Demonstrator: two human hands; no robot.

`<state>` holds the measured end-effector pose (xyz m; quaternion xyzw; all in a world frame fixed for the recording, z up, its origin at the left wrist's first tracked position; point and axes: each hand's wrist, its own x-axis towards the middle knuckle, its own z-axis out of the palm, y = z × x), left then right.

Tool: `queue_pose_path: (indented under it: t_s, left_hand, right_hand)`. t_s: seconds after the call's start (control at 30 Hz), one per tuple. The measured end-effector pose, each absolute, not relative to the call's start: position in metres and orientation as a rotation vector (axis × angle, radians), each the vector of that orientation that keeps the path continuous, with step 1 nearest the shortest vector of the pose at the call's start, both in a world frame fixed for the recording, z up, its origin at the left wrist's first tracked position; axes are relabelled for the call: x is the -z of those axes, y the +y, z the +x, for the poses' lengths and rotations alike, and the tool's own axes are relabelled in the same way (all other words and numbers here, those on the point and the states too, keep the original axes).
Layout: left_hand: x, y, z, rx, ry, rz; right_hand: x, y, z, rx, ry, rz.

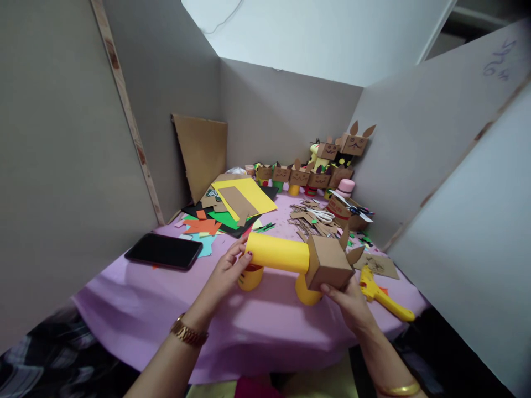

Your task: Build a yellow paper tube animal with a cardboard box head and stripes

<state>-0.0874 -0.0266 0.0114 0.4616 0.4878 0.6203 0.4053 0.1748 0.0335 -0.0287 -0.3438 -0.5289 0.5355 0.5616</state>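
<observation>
A yellow paper animal stands near the table's front, with a horizontal yellow tube [277, 252] as its body and short yellow rolls as legs, one [250, 278] at the left and one [307, 290] at the right. Its head is a cardboard box [329, 262] with two pointed cardboard ears. My left hand [232, 266] grips the tube's left end, thumb in front. The box head is held by my right hand [347, 298], its thumb on the lower front edge and the other fingers hidden behind.
A black phone [164, 251] lies at the left, a yellow glue gun [385, 293] at the right. Coloured paper [244, 196], cardboard scraps [309, 218] and white-handled scissors [321, 214] lie further back. Several box-headed figures [299, 176] stand along the rear. Grey partitions [286, 105] surround the purple-covered table [265, 337].
</observation>
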Motion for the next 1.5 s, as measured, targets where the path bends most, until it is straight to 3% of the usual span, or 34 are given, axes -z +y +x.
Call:
queue_pose_path:
  t_s: [0.7, 1.5]
  left_hand:
    - [0.016, -0.019, -0.092, -1.540, 1.140, 1.246]
    - [0.009, -0.022, -0.093, -1.461, 1.195, 1.243]
  right_hand:
    - [0.027, 0.036, 0.174, -1.287, -1.238, -0.760]
    - [0.031, 0.041, 0.168, -1.284, -1.280, -0.714]
